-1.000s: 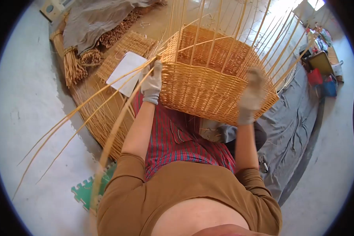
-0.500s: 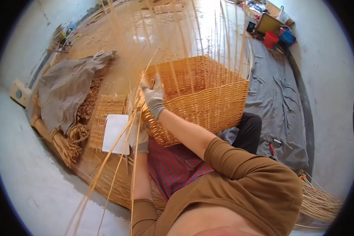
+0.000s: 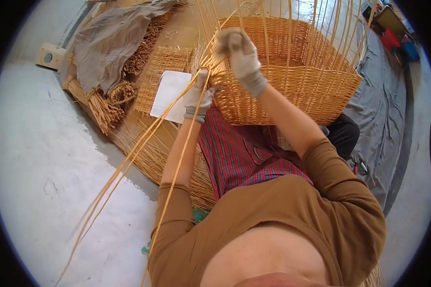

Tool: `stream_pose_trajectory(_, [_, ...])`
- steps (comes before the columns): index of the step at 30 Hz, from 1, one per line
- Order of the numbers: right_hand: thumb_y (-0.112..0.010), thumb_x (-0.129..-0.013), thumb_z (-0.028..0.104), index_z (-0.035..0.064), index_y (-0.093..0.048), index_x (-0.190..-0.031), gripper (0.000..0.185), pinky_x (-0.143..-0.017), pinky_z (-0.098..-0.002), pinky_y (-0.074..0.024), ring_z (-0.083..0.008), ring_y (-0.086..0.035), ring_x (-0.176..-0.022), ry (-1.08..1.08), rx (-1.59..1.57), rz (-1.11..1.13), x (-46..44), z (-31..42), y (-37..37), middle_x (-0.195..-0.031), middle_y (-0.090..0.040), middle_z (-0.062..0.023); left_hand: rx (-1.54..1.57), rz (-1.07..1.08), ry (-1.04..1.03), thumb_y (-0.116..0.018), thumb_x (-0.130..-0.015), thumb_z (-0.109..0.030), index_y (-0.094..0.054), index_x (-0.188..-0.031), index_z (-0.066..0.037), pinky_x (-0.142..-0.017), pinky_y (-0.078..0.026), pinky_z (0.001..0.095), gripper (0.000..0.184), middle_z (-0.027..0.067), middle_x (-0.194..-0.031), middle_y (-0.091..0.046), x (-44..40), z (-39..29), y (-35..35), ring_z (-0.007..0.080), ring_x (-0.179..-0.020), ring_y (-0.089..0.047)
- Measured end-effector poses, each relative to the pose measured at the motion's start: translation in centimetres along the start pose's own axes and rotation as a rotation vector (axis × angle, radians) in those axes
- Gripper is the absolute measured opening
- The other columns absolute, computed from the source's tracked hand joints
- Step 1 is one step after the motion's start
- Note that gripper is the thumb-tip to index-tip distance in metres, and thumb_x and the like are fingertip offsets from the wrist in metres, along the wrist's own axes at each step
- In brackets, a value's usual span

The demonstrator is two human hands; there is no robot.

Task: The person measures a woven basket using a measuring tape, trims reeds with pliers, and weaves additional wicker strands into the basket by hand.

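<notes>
A square woven wicker basket (image 3: 292,93) rests tilted by my lap, tall upright stakes (image 3: 289,36) rising from its rim. My left hand (image 3: 199,98), in a pale work glove, is closed at the basket's near left corner around long wicker strands (image 3: 151,129). These trail down past my left forearm. My right hand (image 3: 243,60), gloved too, is raised over the rim just above that corner. Its fingers are curled and partly blurred, and whatever they grip is hidden.
A white sheet (image 3: 170,95) lies on a woven mat (image 3: 165,71) at the left. Beyond are bundled sticks (image 3: 98,107) under a grey cloth (image 3: 112,48). Grey fabric (image 3: 380,115) covers the floor at the right, with a red-handled tool (image 3: 355,168) on it. A red bucket (image 3: 390,40) stands farther back.
The view has shifted, so everything sits higher and farther right. My right hand has left the rim corner, lifted, and curled its fingers. My left hand stays at the strands.
</notes>
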State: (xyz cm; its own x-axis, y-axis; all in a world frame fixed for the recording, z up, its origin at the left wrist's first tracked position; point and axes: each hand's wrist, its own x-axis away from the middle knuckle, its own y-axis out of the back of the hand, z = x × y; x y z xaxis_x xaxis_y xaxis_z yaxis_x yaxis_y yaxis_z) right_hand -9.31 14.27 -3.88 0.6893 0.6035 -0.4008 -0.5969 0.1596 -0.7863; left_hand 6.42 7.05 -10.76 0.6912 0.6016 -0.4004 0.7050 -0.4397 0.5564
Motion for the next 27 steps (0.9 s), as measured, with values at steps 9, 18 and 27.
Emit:
stream_pose_trajectory(9, [-0.058,-0.102,0.019,0.0088,-0.065,-0.105,0.013,-0.07,-0.0282,-0.0591,-0.0155,-0.069,-0.085,-0.346,0.499,-0.341,6.7,9.2,7.1,-0.095,-0.071,-0.0067,-0.287,-0.127,-0.41,-0.079,-0.084,-0.018,-0.054,-0.141,-0.025,-0.07,-0.057,0.0371,0.063,0.0169,-0.126,-0.064,2.4,-3.3,-1.6,0.0287,-0.09,-0.072])
stream_pose_trajectory(18, [-0.057,-0.094,0.0,0.0231,-0.041,-0.151,0.063,-0.092,-0.0352,-0.0538,-0.0273,-0.066,-0.111,0.46,1.866,0.176,-6.1,5.6,-0.6,-0.139,-0.058,-0.0155,-0.415,0.208,0.046,-0.074,-0.085,-0.014,-0.028,-0.153,-0.048,-0.066,-0.057,0.0404,0.089,0.0211,-0.152,-0.038,0.5,-5.9,-3.2,0.03,-0.077,-0.067])
stream_pose_trajectory(27, [-0.052,-0.104,0.017,0.006,-0.062,-0.11,0.016,-0.054,-0.0234,-0.0508,-0.0146,-0.069,-0.086,-0.034,0.569,-0.05,10.8,13.0,6.1,-0.097,-0.07,-0.0088,0.122,0.181,0.419,-0.058,-0.102,-0.034,-0.052,-0.14,-0.018,-0.073,-0.055,0.0342,0.042,0.0152,-0.12,-0.056,-2.2,-6.6,-3.7,0.0184,-0.081,-0.064])
